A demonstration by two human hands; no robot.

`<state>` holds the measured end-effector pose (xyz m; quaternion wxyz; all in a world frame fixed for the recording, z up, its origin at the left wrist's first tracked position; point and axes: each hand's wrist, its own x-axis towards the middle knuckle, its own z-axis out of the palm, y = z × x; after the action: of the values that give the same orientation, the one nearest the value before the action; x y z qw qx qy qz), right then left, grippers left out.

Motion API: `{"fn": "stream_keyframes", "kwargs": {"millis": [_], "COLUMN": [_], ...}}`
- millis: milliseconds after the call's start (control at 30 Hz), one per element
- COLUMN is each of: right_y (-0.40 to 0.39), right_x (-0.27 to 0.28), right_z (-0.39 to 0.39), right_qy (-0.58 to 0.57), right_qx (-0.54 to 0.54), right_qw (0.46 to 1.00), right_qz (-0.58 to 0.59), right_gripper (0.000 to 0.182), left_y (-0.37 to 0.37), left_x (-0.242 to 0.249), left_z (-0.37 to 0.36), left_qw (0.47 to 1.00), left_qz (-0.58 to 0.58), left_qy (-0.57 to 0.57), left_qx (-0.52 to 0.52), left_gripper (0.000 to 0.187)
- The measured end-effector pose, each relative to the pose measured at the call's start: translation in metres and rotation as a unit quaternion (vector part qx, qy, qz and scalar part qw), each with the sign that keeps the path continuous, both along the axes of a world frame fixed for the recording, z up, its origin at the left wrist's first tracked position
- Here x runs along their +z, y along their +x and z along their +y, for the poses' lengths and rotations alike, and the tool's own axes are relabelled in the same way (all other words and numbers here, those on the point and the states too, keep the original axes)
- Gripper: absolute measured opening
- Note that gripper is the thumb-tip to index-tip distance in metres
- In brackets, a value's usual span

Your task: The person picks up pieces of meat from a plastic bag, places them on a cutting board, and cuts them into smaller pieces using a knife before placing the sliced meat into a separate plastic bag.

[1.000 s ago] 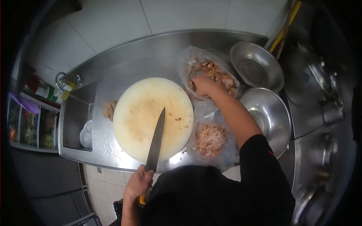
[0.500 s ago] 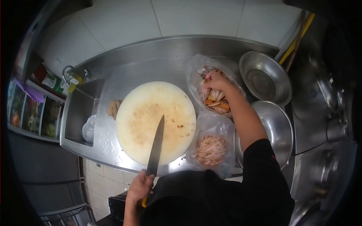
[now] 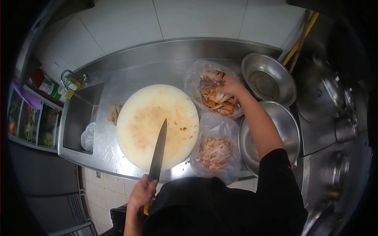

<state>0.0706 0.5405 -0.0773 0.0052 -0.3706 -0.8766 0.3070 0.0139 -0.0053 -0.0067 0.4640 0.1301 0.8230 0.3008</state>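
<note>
My left hand [image 3: 143, 191] grips the yellow handle of a large knife [image 3: 158, 151], whose blade lies across the near part of a round pale cutting board [image 3: 145, 114]. My right hand [image 3: 230, 87] reaches into a clear plastic bag of meat pieces [image 3: 212, 98] beyond the board's right side, fingers curled among the pieces. Whether it has hold of a piece I cannot tell. A second plastic bag with shredded meat [image 3: 215, 152] lies nearer me, right of the board.
Two steel bowls [image 3: 268, 77] [image 3: 281, 129] stand right of the bags. A sink [image 3: 76, 122] with a white bag in it is at the left, a tap and bottles behind it. A brown lump [image 3: 114, 113] lies beside the board. Pots sit far right.
My right hand has kept shifting inside the far bag, now lower and to the right among the pieces. The knife stays resting on the board in my left hand.
</note>
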Motion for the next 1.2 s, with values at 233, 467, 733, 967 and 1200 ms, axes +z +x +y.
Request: {"fn": "stream_keyframes", "kwargs": {"millis": [233, 467, 733, 967, 1200], "right_y": [-0.013, -0.017, -0.03, -0.022, -0.011], "right_x": [0.025, 0.009, 0.01, 0.011, 0.048], "right_z": [-0.075, -0.066, -0.003, 0.027, 0.01], "right_qy": [0.125, 0.189, 0.148, 0.207, 0.133], "right_qx": [0.172, 0.197, -0.016, 0.042, 0.058], "right_qw": [0.928, 0.926, 0.986, 0.977, 0.989], "right_qz": [-0.306, -0.262, -0.071, -0.032, 0.018], "right_gripper": [0.121, 0.077, 0.057, 0.059, 0.023], "left_y": [-0.001, 0.001, 0.006, -0.001, -0.011], "left_x": [-0.005, -0.002, -0.007, -0.003, -0.013], "left_z": [-0.009, -0.008, -0.015, -0.01, 0.0], "left_qw": [1.0, 1.0, 1.0, 0.991, 0.936], "left_qz": [-0.002, 0.008, 0.007, 0.094, 0.344], "left_qy": [0.004, 0.008, 0.013, 0.075, 0.068], "left_qx": [-0.004, -0.012, 0.021, 0.064, -0.038], "left_gripper": [0.031, 0.032, 0.029, 0.028, 0.044]}}
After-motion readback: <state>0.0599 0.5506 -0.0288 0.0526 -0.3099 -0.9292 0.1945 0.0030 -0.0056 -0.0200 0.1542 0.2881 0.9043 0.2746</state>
